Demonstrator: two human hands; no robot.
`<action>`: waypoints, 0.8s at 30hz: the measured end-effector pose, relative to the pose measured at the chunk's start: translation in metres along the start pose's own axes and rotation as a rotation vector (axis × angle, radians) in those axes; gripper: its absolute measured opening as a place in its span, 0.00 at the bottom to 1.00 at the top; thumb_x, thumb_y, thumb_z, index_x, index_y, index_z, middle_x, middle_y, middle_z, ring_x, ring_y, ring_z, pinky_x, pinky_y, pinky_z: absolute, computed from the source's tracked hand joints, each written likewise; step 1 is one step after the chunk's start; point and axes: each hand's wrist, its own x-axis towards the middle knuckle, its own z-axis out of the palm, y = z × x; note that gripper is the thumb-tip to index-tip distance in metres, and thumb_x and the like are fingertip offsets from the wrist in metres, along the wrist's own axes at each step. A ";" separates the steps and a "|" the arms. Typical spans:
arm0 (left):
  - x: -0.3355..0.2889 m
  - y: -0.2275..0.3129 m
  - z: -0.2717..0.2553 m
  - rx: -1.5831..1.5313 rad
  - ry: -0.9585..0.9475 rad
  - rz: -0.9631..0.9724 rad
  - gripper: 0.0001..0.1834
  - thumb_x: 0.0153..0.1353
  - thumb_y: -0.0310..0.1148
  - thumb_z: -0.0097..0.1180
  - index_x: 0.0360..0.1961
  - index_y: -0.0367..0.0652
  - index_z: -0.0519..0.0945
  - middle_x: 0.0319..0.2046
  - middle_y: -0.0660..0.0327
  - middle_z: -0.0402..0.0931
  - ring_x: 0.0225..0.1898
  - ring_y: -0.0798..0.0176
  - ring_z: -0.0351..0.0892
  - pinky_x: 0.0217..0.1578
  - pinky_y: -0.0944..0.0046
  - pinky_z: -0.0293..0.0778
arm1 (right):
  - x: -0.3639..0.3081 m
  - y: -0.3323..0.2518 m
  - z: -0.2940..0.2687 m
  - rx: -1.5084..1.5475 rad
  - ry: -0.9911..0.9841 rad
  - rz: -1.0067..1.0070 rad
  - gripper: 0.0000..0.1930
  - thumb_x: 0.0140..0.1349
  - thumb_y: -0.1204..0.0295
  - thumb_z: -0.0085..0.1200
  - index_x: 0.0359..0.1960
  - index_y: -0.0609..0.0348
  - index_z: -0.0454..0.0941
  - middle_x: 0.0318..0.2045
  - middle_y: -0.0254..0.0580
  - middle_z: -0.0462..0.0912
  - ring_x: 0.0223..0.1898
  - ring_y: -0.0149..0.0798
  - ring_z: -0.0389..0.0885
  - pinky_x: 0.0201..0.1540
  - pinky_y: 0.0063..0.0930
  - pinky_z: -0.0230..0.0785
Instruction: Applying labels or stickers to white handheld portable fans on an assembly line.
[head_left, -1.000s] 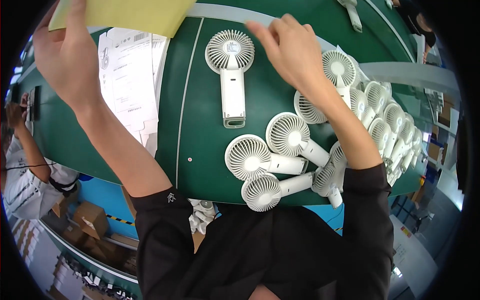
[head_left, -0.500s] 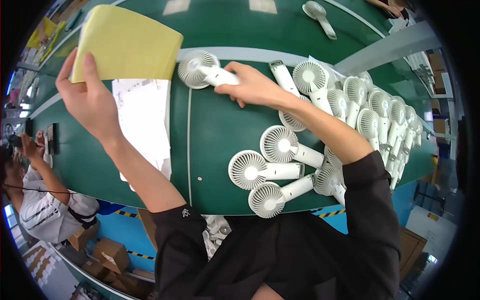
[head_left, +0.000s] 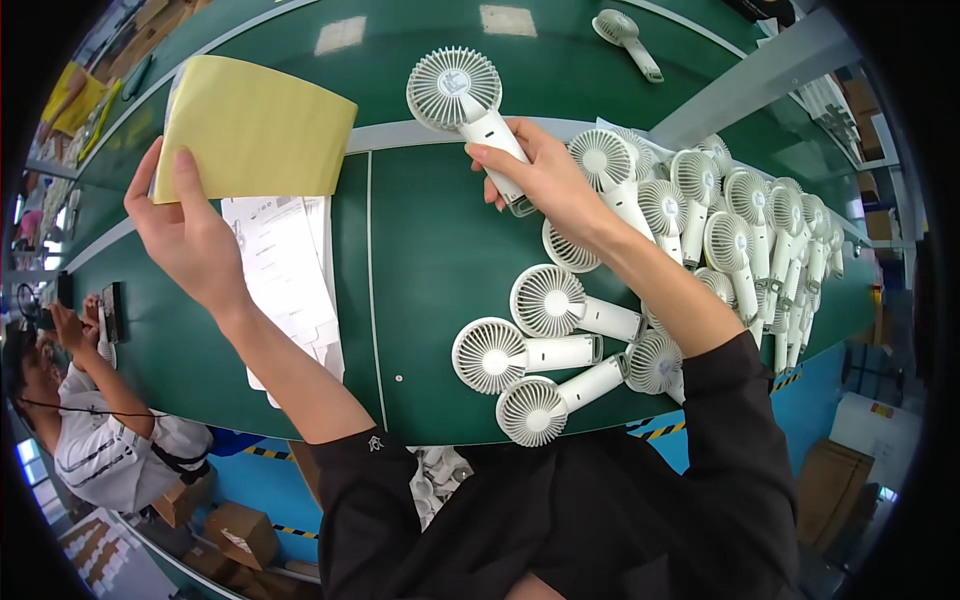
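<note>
My right hand (head_left: 540, 178) grips the handle of a white hand-held fan (head_left: 458, 92), lifted over the green table (head_left: 430, 250) with its round head pointing away from me. My left hand (head_left: 185, 235) holds a yellow sheet (head_left: 255, 130) by its lower left corner, raised above white printed paper sheets (head_left: 285, 280) that lie on the table. Three white fans (head_left: 545, 345) lie on the table just in front of me, heads to the left.
A dense pile of several white fans (head_left: 740, 220) covers the table's right side. One more fan (head_left: 625, 35) lies far off at the top. A grey rail (head_left: 740, 80) crosses the upper right. A seated person (head_left: 90, 420) works at the lower left, beside cardboard boxes (head_left: 235, 530).
My right hand picked the fan up by its handle and brought it toward the middle. My left hand lowered the yellow sheet slightly nearer the table.
</note>
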 end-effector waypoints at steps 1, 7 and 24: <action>0.000 0.001 0.001 0.000 -0.005 -0.006 0.18 0.70 0.31 0.55 0.55 0.31 0.68 0.41 0.49 0.83 0.42 0.65 0.84 0.42 0.71 0.76 | -0.001 0.000 -0.001 0.012 0.007 0.004 0.24 0.66 0.60 0.59 0.53 0.66 0.69 0.36 0.38 0.79 0.29 0.27 0.79 0.32 0.24 0.72; 0.001 0.001 0.005 0.037 -0.018 -0.007 0.19 0.71 0.31 0.55 0.55 0.31 0.68 0.44 0.47 0.82 0.43 0.64 0.84 0.44 0.70 0.76 | -0.005 -0.006 -0.015 -0.005 0.027 -0.051 0.21 0.65 0.60 0.61 0.48 0.64 0.69 0.35 0.36 0.79 0.28 0.25 0.78 0.32 0.22 0.72; -0.011 0.008 0.027 0.049 -0.166 -0.098 0.20 0.71 0.34 0.55 0.60 0.34 0.73 0.47 0.53 0.83 0.45 0.66 0.83 0.48 0.70 0.75 | -0.016 -0.010 -0.034 -0.355 0.146 -0.375 0.21 0.63 0.64 0.65 0.49 0.63 0.72 0.36 0.40 0.83 0.29 0.27 0.79 0.32 0.24 0.73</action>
